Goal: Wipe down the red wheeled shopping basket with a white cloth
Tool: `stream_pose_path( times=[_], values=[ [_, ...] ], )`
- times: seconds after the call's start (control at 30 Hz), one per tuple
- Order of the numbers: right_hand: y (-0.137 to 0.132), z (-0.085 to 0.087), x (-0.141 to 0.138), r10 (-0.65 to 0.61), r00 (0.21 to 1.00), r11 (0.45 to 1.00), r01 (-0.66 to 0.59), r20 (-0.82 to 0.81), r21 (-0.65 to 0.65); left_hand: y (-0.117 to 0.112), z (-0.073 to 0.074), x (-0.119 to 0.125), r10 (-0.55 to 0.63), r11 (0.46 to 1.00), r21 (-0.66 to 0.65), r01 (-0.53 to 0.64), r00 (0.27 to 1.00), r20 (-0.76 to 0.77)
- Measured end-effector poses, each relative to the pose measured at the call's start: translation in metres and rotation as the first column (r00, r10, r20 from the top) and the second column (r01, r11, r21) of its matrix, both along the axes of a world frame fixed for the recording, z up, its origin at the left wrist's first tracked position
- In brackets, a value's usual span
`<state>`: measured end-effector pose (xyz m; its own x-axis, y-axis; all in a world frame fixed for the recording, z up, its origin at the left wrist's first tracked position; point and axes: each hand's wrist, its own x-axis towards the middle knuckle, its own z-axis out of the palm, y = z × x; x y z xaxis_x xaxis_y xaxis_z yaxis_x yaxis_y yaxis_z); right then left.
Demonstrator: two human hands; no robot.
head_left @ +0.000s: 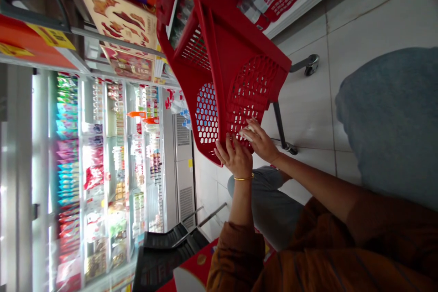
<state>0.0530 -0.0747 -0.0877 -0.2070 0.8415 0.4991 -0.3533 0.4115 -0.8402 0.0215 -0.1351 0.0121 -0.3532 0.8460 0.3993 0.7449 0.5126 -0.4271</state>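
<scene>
the nearest things are two rust-orange, dark-striped cloth sleeves (236,255), which cut off at the frame's lower edge. a thin gold bangle (243,177) circles the wrist of the bare left hand (235,157), whose slightly spread, curved fingers (226,147) press against the red plastic. the bare right hand (260,140) sits just beside it, its bent fingers (253,128) lying over a small white item (245,135). the item is mostly hidden, so i cannot tell what it is or whether those fingers pinch it. both hands are at the lower end of a red moulded-plastic shopping cart basket (219,54), with its honeycomb-mesh panels (206,114) and angular ribs; its far end is cut off at the top. beneath it run a dark metal leg (281,125) and a small metal caster wheel (311,65) over pale glossy floor tiles (304,100). a soft grey fabric shape (263,205) and a fuzzy blue-grey mound (390,123) are hard to make out. further off stands a brightly lit glass-fronted display case (102,169), its shelves packed with glossy packets (68,146), too blurred to read, above a louvred metal base (183,173).
</scene>
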Motion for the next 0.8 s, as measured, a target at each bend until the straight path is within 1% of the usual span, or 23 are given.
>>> stream_pose_path(
  times=[0.07, 0.17, 0.23, 0.3, 0.43, 0.57, 0.67, 0.8],
  values=[
    [0.009, 0.013, 0.000, -0.005, 1.000, 1.000, 0.005, -0.023, 0.025, 0.003, -0.003, -0.001, 0.014, 1.000, 0.023, -0.015, 1.000, 0.019],
    [0.021, 0.028, -0.003, 0.008, 0.999, 0.997, -0.004, -0.045, 0.082, 0.004, -0.008, -0.006, 0.005, 0.998, 0.056, -0.007, 1.000, 0.029],
    [0.024, 0.034, -0.006, 0.035, 0.999, 0.993, -0.031, -0.034, 0.110, 0.003, -0.009, -0.008, -0.008, 0.997, 0.073, 0.006, 1.000, 0.023],
    [0.026, 0.037, -0.011, 0.071, 0.997, 0.991, -0.069, -0.011, 0.116, 0.003, -0.009, -0.008, -0.022, 0.996, 0.083, 0.022, 1.000, 0.007],
    [0.025, 0.033, -0.018, 0.108, 0.994, 0.986, -0.105, -0.016, 0.131, 0.003, -0.007, -0.005, -0.043, 0.995, 0.095, 0.042, 0.999, 0.005],
    [0.024, 0.025, -0.016, 0.149, 0.987, 0.977, -0.138, -0.053, 0.165, 0.006, -0.008, -0.002, -0.018, 0.990, 0.139, 0.014, 0.999, 0.029],
    [0.023, 0.017, -0.013, 0.185, 0.981, 0.973, -0.175, -0.055, 0.148, 0.007, -0.010, 0.000, -0.031, 0.987, 0.160, 0.029, 1.000, 0.008],
    [0.020, 0.004, -0.012, 0.192, 0.979, 0.976, -0.184, -0.072, 0.113, 0.006, -0.010, 0.000, -0.056, 0.985, 0.165, 0.058, 0.998, -0.015]
  ],
)
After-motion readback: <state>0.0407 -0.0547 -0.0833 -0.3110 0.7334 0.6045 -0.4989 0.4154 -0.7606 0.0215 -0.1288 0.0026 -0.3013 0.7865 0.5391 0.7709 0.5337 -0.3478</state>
